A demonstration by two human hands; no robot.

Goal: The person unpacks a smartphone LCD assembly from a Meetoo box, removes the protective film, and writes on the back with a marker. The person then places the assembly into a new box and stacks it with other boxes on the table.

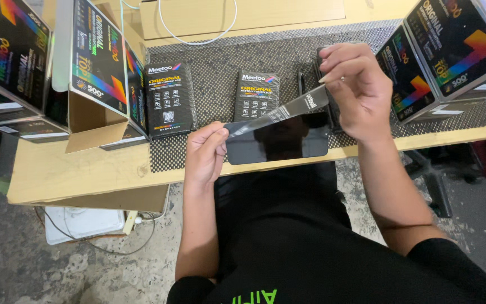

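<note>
Left hand (205, 153) gripping dark screen panel (277, 143), long axis left-right, right hand (355, 93) peeling film (288, 111)

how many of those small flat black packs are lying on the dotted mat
2: one small flat black pack lies left of centre on the dotted mat, beside the open carton; the other lies mid-mat, above the left hand. More may be hidden behind the right hand.

Glossy black screen panel (277, 143), black-and-white dotted mat (220, 62), black rainbow-striped boxes (99, 56), pale wooden table (85, 169)

Wooden table (74, 169) with black dotted mat (220, 62), printed boxes (99, 56), white cable (198, 34).
</note>
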